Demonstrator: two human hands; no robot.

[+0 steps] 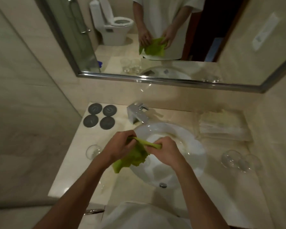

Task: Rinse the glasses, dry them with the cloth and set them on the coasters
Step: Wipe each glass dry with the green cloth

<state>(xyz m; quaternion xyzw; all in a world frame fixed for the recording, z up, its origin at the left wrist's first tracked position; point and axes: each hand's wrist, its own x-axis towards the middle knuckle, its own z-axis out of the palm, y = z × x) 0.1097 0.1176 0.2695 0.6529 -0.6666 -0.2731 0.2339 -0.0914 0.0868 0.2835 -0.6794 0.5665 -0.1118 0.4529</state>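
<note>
Over the left rim of the white sink (191, 134), both hands hold a green cloth (133, 160). My left hand (120, 144) grips its upper left part, and my right hand (165, 151) pinches a twisted edge of it. The rest of the cloth hangs down toward me. One clear glass (93, 151) stands on the counter left of the sink. Two more glasses (238, 160) stand close together on the right. Several dark round coasters (99, 116) lie in a square at the counter's back left, nothing on them.
A chrome faucet (138, 113) stands behind the sink. A stack of folded pale towels (221, 124) lies at the back right. A large mirror (155, 38) covers the wall above. A glass shower wall (23, 96) borders the counter's left end.
</note>
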